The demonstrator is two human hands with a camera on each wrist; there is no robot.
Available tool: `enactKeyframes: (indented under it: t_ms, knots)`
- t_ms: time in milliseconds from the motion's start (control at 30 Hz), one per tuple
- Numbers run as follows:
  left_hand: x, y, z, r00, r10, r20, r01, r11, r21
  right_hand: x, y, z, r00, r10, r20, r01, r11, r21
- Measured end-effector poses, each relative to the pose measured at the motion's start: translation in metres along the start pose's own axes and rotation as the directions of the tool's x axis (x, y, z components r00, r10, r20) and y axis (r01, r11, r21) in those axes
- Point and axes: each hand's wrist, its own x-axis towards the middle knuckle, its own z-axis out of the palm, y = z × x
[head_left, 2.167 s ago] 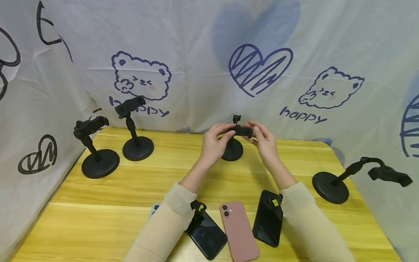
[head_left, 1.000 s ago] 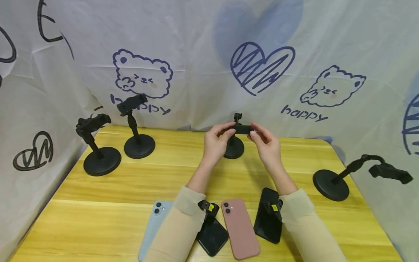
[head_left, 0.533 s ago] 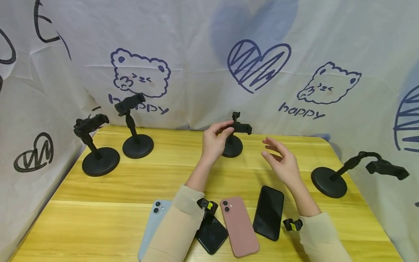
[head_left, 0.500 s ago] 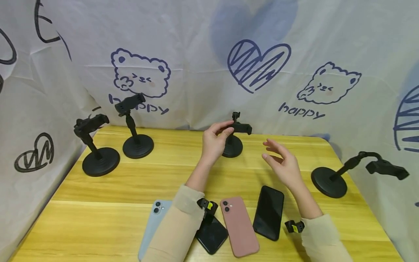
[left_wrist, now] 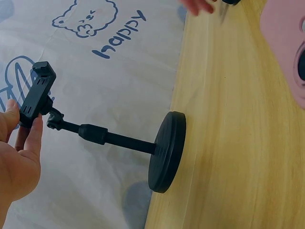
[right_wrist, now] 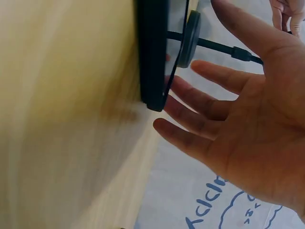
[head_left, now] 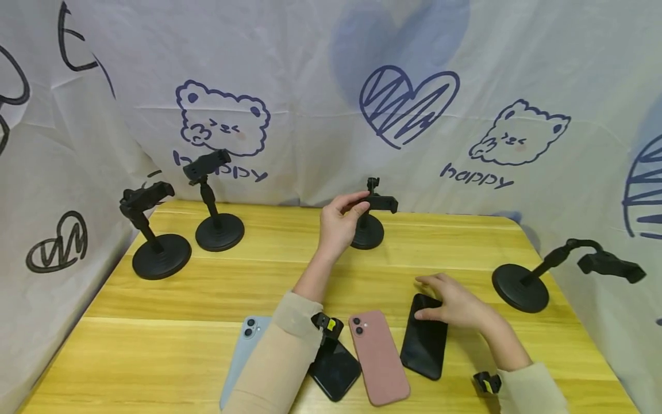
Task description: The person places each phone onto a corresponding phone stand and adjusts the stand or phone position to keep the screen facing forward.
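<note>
In the head view, my left hand (head_left: 335,229) pinches the left end of a black phone holder clamp (head_left: 384,203) between thumb and fingers. This clamp sits on a stand with a round base (left_wrist: 167,152) that rests on the table at the back. My right hand (head_left: 455,303) reaches over the top end of a black phone (head_left: 425,348) lying flat. In the right wrist view, the right fingers (right_wrist: 190,136) are spread beside the phone's edge (right_wrist: 152,57), with the thumb apart. Whether they touch the phone cannot be told.
A pink phone (head_left: 380,362), a second dark phone (head_left: 337,372) and a light blue phone (head_left: 243,356) lie near the front. My left sleeve partly covers the blue one. Two more stands (head_left: 219,232) (head_left: 161,257) are at the left, another stand (head_left: 519,287) at the right.
My right hand has let go of the clamp's right end and moved down and toward me, to the black phone. The left hand stays on the clamp.
</note>
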Motion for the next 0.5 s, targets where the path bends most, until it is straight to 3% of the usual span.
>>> enactKeyframes:
  t_ms: [500]
  knots:
    - [-0.0025,0.0013,0.0006,1.0,0.005,0.001,-0.005,1.0,-0.002,-0.0049,0.0069,0.0088,0.999,0.032,0.044,-0.03,0.998,-0.05]
